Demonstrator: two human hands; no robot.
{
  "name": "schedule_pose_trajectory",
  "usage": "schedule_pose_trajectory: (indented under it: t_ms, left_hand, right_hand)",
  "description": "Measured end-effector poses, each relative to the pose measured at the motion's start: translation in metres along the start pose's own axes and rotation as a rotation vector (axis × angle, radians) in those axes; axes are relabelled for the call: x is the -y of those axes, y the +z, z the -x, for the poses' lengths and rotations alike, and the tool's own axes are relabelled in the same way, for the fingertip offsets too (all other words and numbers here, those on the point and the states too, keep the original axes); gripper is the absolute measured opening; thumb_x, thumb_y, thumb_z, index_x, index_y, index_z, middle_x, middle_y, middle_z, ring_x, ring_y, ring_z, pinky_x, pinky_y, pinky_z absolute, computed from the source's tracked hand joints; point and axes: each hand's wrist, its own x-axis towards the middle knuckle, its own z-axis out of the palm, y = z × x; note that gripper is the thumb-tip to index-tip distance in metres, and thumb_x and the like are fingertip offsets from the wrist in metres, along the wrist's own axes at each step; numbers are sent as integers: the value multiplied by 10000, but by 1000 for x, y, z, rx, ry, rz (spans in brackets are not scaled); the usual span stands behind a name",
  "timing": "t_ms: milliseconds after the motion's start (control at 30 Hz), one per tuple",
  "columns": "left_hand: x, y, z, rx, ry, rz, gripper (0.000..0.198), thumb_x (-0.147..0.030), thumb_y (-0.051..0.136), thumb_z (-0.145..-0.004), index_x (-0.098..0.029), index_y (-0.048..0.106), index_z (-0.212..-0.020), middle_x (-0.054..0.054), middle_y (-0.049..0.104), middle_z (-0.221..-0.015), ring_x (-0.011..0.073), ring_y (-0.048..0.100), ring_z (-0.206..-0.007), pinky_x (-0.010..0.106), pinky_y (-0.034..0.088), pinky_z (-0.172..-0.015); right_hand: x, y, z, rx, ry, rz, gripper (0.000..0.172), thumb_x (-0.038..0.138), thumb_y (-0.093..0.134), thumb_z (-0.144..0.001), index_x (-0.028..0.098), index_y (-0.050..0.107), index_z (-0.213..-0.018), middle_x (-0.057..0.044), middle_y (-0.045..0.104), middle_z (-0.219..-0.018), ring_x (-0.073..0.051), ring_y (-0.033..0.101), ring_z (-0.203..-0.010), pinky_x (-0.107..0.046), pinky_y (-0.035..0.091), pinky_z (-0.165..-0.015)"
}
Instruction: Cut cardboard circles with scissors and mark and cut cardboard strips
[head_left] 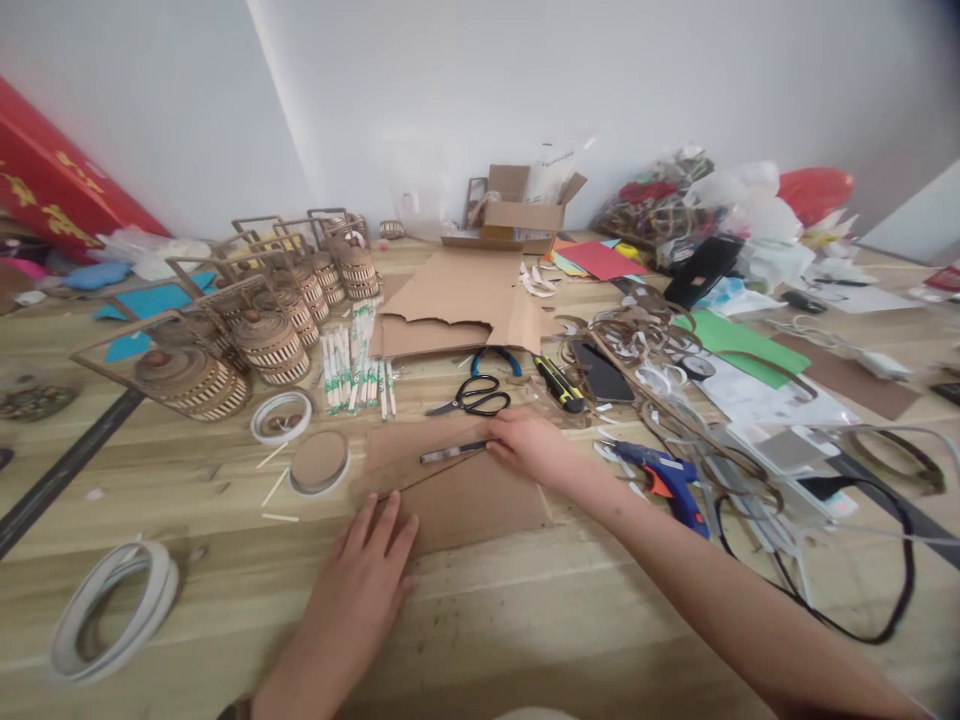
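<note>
My left hand [371, 555] lies flat with its fingers spread, fingertips on the left part of a brown cardboard sheet [480, 510]. My right hand [525, 447] has its fingers closed at the right end of a dark pen [454, 452] with a pale left end, over the same sheet. A thin dark line runs slantwise across the cardboard below the pen; whether it is drawn or a strip I cannot tell. Black-handled scissors [480, 397] lie just beyond the right hand. Left of the sheet is a round cardboard disc [319, 460] with a white rim.
Woven lidded baskets [270, 345] with tall handles stand at left, beside paper-wrapped sticks [349, 370]. Cut cardboard [450, 285] lies at the back. To the right are a yellow-black cutter [559, 383], a phone [602, 372], a blue glue gun [667, 480] and tangled strips. White rings [112, 610] lie front left.
</note>
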Motion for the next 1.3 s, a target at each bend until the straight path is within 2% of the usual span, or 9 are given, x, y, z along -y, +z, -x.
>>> schedule_pose_trajectory:
  t_ms: [133, 367, 567, 733, 833, 900, 1067, 1200, 1300]
  left_hand:
    - [-5, -10, -1, 58, 14, 65, 507, -124, 598, -899, -134, 598, -1406, 180, 471, -1550, 384, 469, -1415, 535, 466, -1125]
    - [-9, -21, -6, 149, -62, 126, 522, -126, 639, -887, -152, 592, -1407, 188, 429, -1578, 384, 404, -1457, 529, 435, -1150]
    - [-2, -16, -10, 124, -73, 141, 447, -215, 675, -907, -169, 629, -1349, 239, 377, -1596, 424, 351, -1472, 566, 418, -1143]
    - [5, -3, -9, 36, -49, 179, 468, -242, 727, -873, -223, 623, -1329, 196, 395, -1604, 411, 367, -1473, 580, 439, -1123]
    - [10, -1, -7, 17, -37, 195, 457, -268, 717, -884, -211, 627, -1329, 186, 416, -1595, 398, 385, -1468, 570, 434, -1131]
    - [17, -5, -6, 3, -68, 191, 410, -292, 666, -924, -184, 638, -1319, 183, 464, -1564, 378, 429, -1447, 552, 426, -1142]
    - [50, -20, -4, -91, -264, 91, 354, -283, 583, -966, -126, 659, -1274, 203, 576, -1461, 366, 542, -1351, 516, 443, -1117]
    - [85, -25, -14, -157, -367, 16, 303, -291, 568, -954, -104, 664, -1174, 238, 541, -1471, 393, 548, -1320, 492, 440, -1093]
    - [108, -25, -29, -131, -343, 103, 286, -340, 638, -897, -133, 642, -1095, 242, 505, -1491, 406, 508, -1343, 502, 409, -1106]
  right_hand:
    - [1, 10, -4, -6, -36, 36, 170, 204, 602, -985, 164, 726, -1094, -117, 704, -1091, -251, 621, -1073, -313, 427, -893]
    - [16, 22, -14, -20, -48, 70, 186, 244, 589, -1001, 160, 726, -1094, -127, 706, -1087, -266, 619, -1081, -346, 417, -894]
    - [22, 24, -17, -44, -20, 73, 194, 239, 574, -1007, 150, 721, -1097, -140, 703, -1100, -282, 618, -1100, -364, 407, -909]
    - [22, 21, -14, -25, -46, 44, 177, 246, 605, -998, 176, 723, -1110, -111, 711, -1105, -264, 626, -1098, -349, 405, -922]
    - [21, 20, -10, -24, -55, 26, 172, 228, 604, -997, 174, 715, -1116, -108, 709, -1118, -263, 622, -1109, -356, 405, -941]
    - [19, 21, -9, -27, -56, 15, 177, 214, 600, -995, 172, 709, -1127, -108, 706, -1128, -265, 619, -1112, -360, 408, -946]
    - [18, 23, -9, -34, -56, -2, 178, 199, 604, -981, 169, 710, -1120, -115, 700, -1119, -276, 620, -1103, -369, 419, -942]
    - [19, 24, -5, -52, -60, -14, 203, 213, 621, -967, 159, 698, -1147, -131, 692, -1129, -294, 612, -1125, -398, 419, -962]
    - [18, 25, -1, -63, -82, -24, 221, 223, 631, -960, 166, 691, -1165, -132, 689, -1144, -292, 607, -1134, -409, 418, -976]
